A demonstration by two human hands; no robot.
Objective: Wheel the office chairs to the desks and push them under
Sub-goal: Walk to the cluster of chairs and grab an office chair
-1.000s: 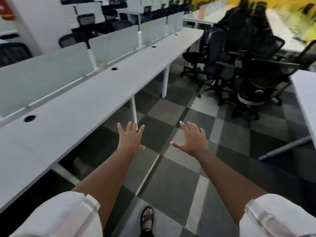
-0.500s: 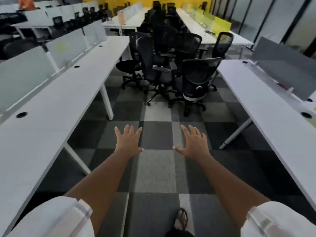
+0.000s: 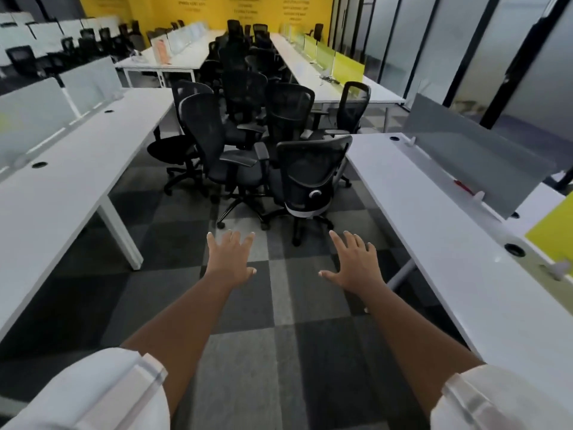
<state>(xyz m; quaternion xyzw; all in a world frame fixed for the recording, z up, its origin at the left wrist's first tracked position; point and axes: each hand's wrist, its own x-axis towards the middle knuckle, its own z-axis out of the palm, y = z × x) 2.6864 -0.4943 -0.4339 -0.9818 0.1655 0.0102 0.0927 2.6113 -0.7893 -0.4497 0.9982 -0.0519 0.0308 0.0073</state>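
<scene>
Hands first: our left hand [image 3: 230, 259] and right hand [image 3: 355, 265] reach forward empty, fingers spread, short of the nearest mesh office chair [image 3: 308, 178] between 2 white counters [image 3: 434, 243].

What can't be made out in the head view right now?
- Chairs at the back of the cluster: hidden behind the nearer chairs; their number cannot be told.
- Yellow wall text: too small, blurred.
- Red object on the right desk: too small to identify.
- Right desk's near end: cut off by the frame edge.
</scene>
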